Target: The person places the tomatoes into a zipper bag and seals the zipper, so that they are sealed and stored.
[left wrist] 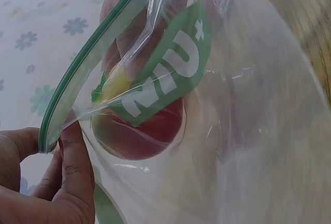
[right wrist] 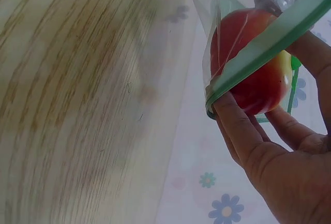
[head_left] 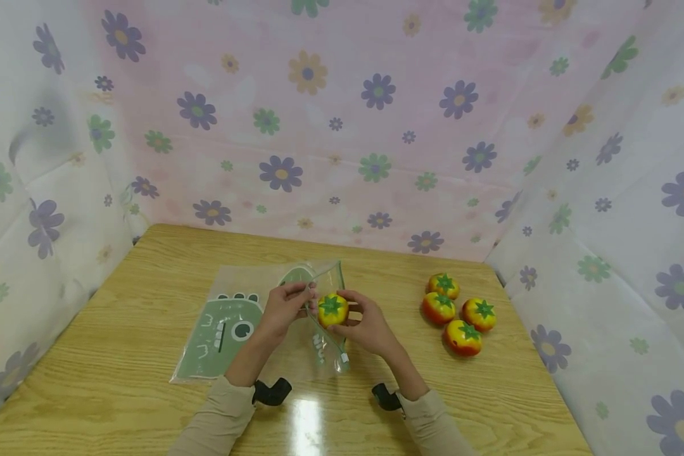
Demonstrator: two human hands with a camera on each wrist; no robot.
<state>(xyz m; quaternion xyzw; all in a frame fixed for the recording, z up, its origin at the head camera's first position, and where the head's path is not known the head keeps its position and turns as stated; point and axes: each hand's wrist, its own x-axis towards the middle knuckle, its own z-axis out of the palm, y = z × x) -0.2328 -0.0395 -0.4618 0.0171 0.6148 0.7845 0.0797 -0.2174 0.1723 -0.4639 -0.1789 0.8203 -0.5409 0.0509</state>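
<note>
The right hand (head_left: 372,326) is curled partway round a tomato-like fruit (head_left: 333,310), which is held right in the clear zip bag's (head_left: 319,348) mouth. Its leafy cap is pointed up at the head camera; kinda roundish, so no long axis can be picked out. The bag's rim is pinched by the left hand (head_left: 282,311), presumably so the mouth's kept apart. Four more fruits (head_left: 439,308) are clustered right of the bag.

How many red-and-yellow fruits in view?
5. One held fruit in the right hand, at the mouth of the bag; four clustered on the table to the right: back fruit, left fruit, right fruit, front fruit. No others show.
</note>
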